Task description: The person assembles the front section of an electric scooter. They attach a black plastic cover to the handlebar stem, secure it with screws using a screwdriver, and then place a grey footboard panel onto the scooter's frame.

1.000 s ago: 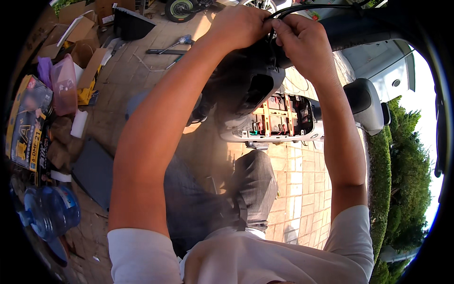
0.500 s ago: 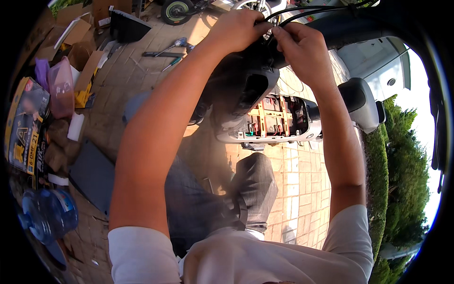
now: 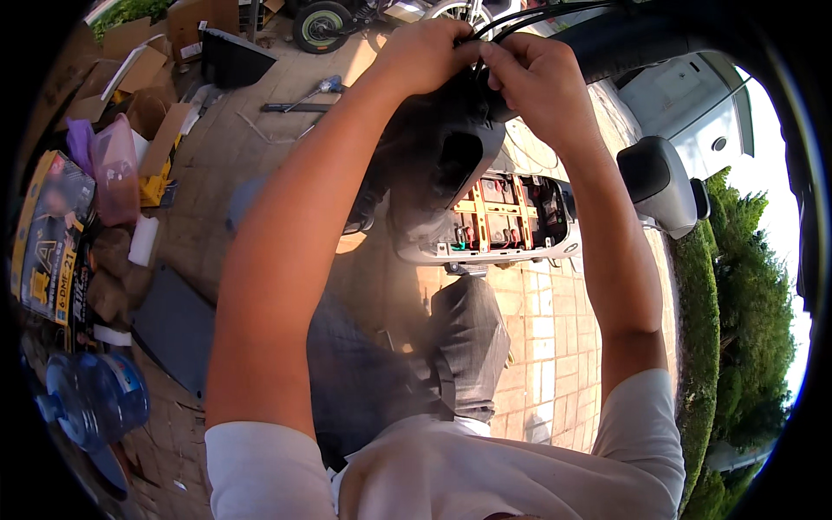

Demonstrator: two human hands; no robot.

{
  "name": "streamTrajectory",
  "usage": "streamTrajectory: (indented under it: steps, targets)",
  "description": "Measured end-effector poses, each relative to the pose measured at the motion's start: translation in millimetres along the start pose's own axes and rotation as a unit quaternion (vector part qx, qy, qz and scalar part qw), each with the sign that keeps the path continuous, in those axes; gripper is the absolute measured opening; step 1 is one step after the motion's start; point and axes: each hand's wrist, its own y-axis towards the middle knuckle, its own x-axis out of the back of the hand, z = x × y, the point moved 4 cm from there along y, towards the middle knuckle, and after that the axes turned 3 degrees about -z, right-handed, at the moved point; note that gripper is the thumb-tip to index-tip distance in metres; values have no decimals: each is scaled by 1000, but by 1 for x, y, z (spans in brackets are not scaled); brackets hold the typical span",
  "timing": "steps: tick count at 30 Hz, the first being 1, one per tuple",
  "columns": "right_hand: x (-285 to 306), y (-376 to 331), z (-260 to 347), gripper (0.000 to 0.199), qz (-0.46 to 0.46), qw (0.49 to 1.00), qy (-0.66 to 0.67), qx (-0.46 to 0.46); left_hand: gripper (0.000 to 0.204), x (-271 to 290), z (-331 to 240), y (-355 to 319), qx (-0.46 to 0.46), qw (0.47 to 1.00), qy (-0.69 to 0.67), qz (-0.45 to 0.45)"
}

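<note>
Both arms are raised and stretched out to the front of an electric scooter [image 3: 439, 143]. My left hand [image 3: 431, 56] is closed, its fingertips pinching at black cables [image 3: 530, 16] by the handlebar. Close beside it my right hand [image 3: 539, 85] is closed too, thumb and forefinger pressed together on the same cables. The exact spot they grip is small and partly hidden by the fingers. Below, the scooter's floor compartment lies uncovered, showing batteries [image 3: 501, 227] under an orange metal frame [image 3: 488, 208]. The black and grey seat [image 3: 652, 176] is to the right.
Cardboard boxes [image 3: 139, 68], a pink plastic bin [image 3: 116, 169], a printed box [image 3: 50, 238] and a blue water jug [image 3: 97, 394] crowd the left. A dark panel [image 3: 176, 325] lies on the paving. Tools [image 3: 322, 87] lie farther off; a hedge [image 3: 698, 347] runs along the right.
Both hands have shifted slightly left in the picture, staying together at the cables. The view has moved a little as well. Both hands keep their pinching pose.
</note>
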Motion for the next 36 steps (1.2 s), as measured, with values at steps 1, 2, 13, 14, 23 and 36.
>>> streamTrajectory:
  steps: [1,2,13,14,23,36]
  targets:
    - [-1,-1,3,30,-1,1000,-5,14,33,0,0,0,4,1000,6,8]
    - [-1,-1,6,29,-2,999,-17,27,34,0,0,0,8,1000,12,16]
    - [-7,20,21,33,10,991,-60,122,30,3,1,-5,65,987,-134,64]
    - [-6,20,21,34,7,991,-49,126,30,5,1,-8,62,984,-149,77]
    - [2,25,28,33,4,986,-87,146,36,13,-2,-12,38,925,-351,138]
    - [20,-2,14,30,-48,997,48,-27,53,4,4,-8,22,982,-184,31]
